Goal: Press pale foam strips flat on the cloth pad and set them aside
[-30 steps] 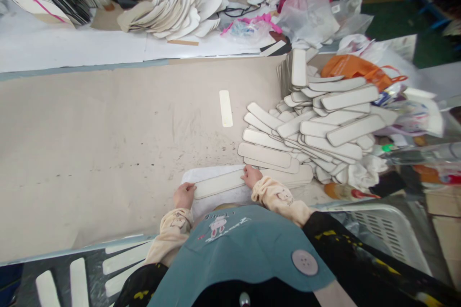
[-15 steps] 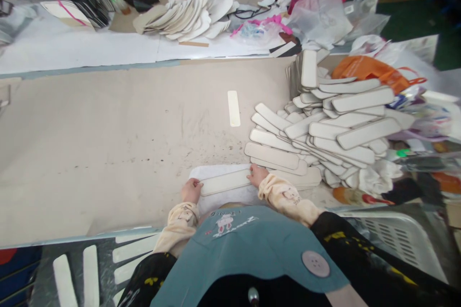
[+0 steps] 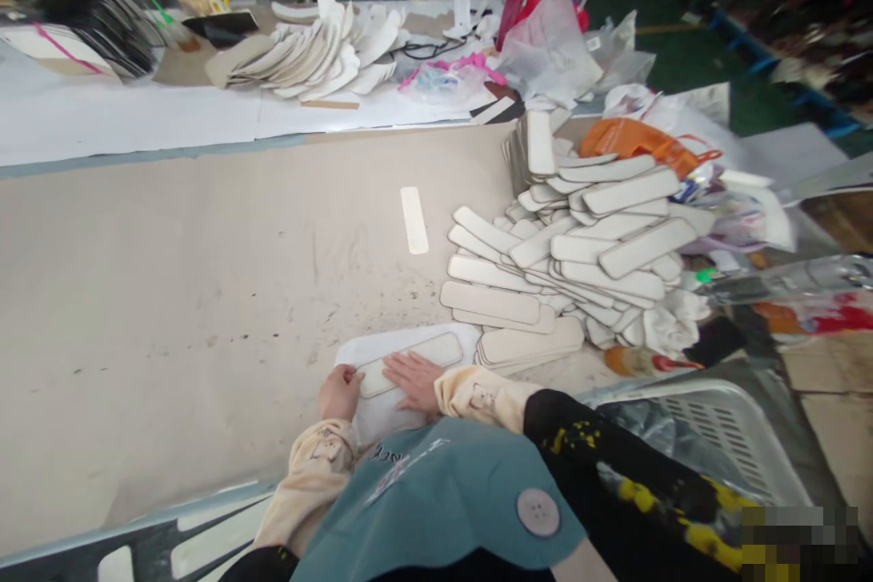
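Note:
A long off-white strip with rounded corners (image 3: 442,349) lies on a white rounded sheet (image 3: 382,423) at the table's near edge. My left hand (image 3: 340,392) pinches the strip's left end between thumb and fingertips. Flat across the strip's middle rests my right hand (image 3: 415,379), its fingers stretched out to the left. Part of the strip is covered by that hand. Just right of the sheet, a small stack of similar strips (image 3: 528,342) lies beside a large heap of them (image 3: 607,250).
A single pale strip (image 3: 414,220) lies mid-table. Along the back are a pile of curved white pieces (image 3: 320,50) and plastic bags (image 3: 549,45). An orange bag (image 3: 634,138) sits behind the heap. A plastic basket (image 3: 757,423) stands at lower right, a bottle (image 3: 624,361) near it.
My right hand has gone from the strip's right end to lying flat over its middle. My left hand stays at the left end. The camera view has swung to the right.

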A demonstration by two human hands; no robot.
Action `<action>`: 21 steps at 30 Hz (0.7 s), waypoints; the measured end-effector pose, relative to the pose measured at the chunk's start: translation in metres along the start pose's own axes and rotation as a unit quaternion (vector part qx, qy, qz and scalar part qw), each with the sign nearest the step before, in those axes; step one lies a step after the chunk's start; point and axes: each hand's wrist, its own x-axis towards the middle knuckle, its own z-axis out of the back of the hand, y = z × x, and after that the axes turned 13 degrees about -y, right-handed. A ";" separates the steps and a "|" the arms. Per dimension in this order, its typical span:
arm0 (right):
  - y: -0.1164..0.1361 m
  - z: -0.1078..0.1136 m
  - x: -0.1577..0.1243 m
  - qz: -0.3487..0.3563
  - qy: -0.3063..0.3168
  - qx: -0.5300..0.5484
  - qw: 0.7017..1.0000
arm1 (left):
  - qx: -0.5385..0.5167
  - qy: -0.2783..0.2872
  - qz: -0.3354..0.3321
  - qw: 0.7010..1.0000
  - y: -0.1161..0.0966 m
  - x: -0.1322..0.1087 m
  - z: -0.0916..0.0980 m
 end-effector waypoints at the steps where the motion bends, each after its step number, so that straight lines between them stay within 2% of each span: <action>1: -0.002 -0.002 -0.002 0.001 -0.006 -0.002 1.000 | 0.001 -0.002 -0.002 1.000 0.000 0.000 0.000; 4: -0.020 0.003 -0.020 -0.047 -0.029 -0.031 0.998 | -0.005 -0.011 -0.013 1.000 0.001 0.000 -0.003; 9: -0.052 0.020 -0.055 -0.163 -0.014 -0.106 0.981 | -0.011 -0.023 -0.016 1.000 0.000 -0.004 -0.009; 13: -0.055 0.024 -0.060 -0.165 -0.015 -0.111 0.980 | -0.013 -0.046 -0.016 0.999 0.000 -0.011 -0.006; 16: -0.054 0.020 -0.060 -0.156 -0.017 -0.112 0.981 | -0.004 -0.123 -0.032 0.992 0.004 -0.025 -0.002; 18: -0.054 0.017 -0.061 -0.153 -0.015 -0.124 0.980 | 0.000 -0.161 -0.113 0.980 0.001 -0.039 -0.004; 19: -0.055 0.016 -0.061 -0.151 -0.015 -0.132 0.980 | -0.001 -0.155 -0.179 0.971 -0.003 -0.047 -0.009; 21: -0.056 0.014 -0.063 -0.146 -0.016 -0.143 0.979 | -0.002 -0.092 -0.329 0.940 -0.020 -0.061 -0.023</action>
